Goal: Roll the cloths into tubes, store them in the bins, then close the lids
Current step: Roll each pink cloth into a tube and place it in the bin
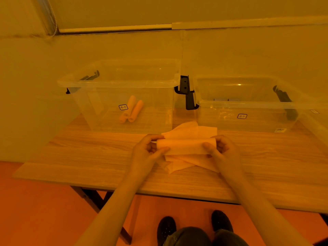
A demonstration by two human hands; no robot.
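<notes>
- A wood-grain table carries two clear plastic bins side by side near the wall, both with no lid on top.
- The left bin holds two rolled cloth tubes lying side by side on its floor.
- The right bin has black latch handles at its ends; its contents cannot be told.
- Loose flat cloths lie piled on the table in front of the bins.
- A partly rolled cloth sits above that pile.
- The left hand pinches its left end, the right hand its right end, fingers curled round it.
</notes>
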